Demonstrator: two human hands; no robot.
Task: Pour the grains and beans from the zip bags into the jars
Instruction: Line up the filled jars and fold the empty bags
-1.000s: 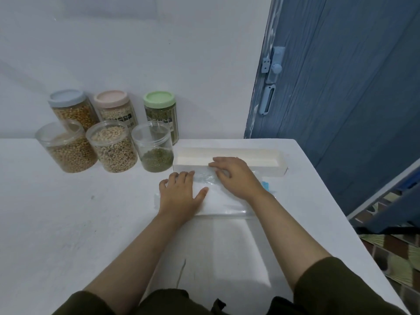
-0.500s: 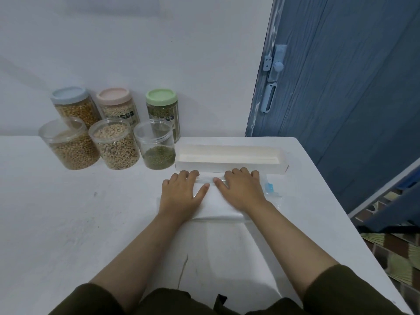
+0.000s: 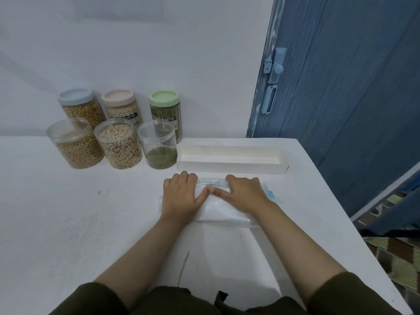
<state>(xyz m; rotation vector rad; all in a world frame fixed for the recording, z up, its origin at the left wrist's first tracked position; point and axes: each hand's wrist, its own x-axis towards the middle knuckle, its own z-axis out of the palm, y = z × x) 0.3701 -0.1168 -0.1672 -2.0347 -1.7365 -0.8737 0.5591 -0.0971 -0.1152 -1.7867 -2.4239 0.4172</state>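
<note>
Thumbs now meet; white table [image 3: 68,223], blue door [image 3: 352,110].

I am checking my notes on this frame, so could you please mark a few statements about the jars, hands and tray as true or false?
1. Both hands, left hand and right hand, lie flat on the clear zip bag. True.
2. All six jars have lids on. False: the three front jars, including the green bean jar, are open; only the back three have lids.
3. The white tray lies beyond the hands. True.
4. The green bean jar is full to the brim. False: the beans fill only its lower part.
</note>
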